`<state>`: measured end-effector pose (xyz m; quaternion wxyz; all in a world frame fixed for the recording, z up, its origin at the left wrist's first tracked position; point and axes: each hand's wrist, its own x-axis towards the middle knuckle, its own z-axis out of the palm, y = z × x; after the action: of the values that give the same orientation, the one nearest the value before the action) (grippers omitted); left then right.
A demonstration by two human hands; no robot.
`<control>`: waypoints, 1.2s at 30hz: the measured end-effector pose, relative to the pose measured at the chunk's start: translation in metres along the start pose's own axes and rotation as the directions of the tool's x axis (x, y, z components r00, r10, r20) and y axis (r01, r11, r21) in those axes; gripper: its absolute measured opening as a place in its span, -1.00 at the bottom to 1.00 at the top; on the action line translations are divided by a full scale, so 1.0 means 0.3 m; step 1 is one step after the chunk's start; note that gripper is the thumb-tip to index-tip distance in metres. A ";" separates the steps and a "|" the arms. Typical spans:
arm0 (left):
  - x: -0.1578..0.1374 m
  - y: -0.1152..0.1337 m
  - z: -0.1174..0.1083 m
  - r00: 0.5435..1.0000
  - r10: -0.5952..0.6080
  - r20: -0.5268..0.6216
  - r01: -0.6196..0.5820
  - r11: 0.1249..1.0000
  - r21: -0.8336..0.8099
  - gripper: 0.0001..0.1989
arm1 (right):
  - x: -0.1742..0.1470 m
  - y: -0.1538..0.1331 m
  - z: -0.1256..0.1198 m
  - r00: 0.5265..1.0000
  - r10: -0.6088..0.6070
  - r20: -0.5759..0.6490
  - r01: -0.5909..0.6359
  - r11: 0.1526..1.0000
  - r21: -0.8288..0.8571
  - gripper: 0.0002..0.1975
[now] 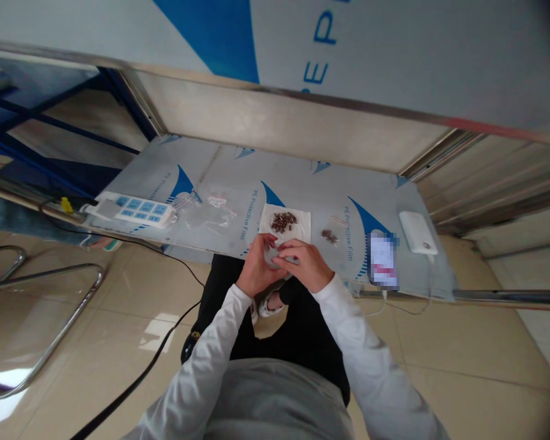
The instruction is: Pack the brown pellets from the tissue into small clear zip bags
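Note:
My left hand (259, 267) and my right hand (305, 264) meet at the table's front edge with their fingers curled toward each other. Between the fingertips is a pale, see-through piece that looks like a small clear plastic bag (271, 252); the fingers hide much of it. Just beyond the hands, a heap of small brown metal pieces (284, 221), possibly screws, lies on a white square sheet (305, 223). To the right of the sheet, a smaller clear bag (330, 236) holds similar dark pieces.
Several clear plastic bags (211, 211) lie left of the sheet. A white power strip (142, 209) sits at the table's left end. At the right are a phone (383, 261) and a white power bank (418, 233) with cables. A panel (394, 55) overhangs the table (293, 174).

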<state>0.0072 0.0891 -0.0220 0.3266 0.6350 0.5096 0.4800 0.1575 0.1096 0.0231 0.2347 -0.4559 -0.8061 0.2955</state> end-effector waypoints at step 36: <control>-0.039 0.061 -0.030 0.967 -0.248 0.053 0.251 0.902 -0.351 -0.78 | -0.108 0.004 0.077 0.890 0.443 -0.109 -0.209 0.607 0.767 -0.71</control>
<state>0.0046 0.0722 -0.0058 0.4963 0.4969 0.4906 0.5158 0.1588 0.0757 0.0023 0.4540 -0.5001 -0.4759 0.5633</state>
